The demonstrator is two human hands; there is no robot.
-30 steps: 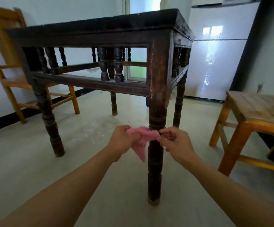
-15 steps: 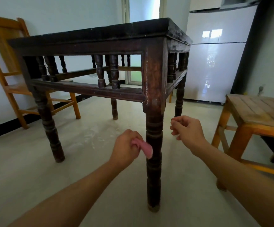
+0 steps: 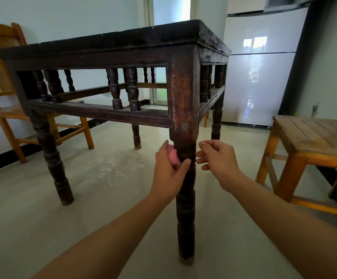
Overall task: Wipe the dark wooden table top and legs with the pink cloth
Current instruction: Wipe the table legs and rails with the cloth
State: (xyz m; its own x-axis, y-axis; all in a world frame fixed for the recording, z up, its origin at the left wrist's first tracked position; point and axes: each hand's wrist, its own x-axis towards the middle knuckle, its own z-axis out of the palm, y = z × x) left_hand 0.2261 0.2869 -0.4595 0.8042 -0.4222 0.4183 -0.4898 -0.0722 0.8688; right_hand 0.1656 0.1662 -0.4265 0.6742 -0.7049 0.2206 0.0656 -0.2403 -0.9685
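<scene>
The dark wooden table stands in front of me, seen from low down, with turned spindles under its top. Its nearest leg runs down the middle of the view. My left hand holds the pink cloth against the left side of that leg, just below the apron, with the thumb lying across the leg's front. Only a small bunch of the cloth shows past the fingers. My right hand hovers just right of the leg with its fingers loosely curled and nothing in it.
A light wooden chair stands behind the table at the left wall. A low wooden stool table is close on the right. A white fridge stands at the back right. Pale floor spreads under and around the table.
My right hand has let go of the cloth and pulled away to the right. My left hand has taken the cloth alone and brought it up against the near leg.
</scene>
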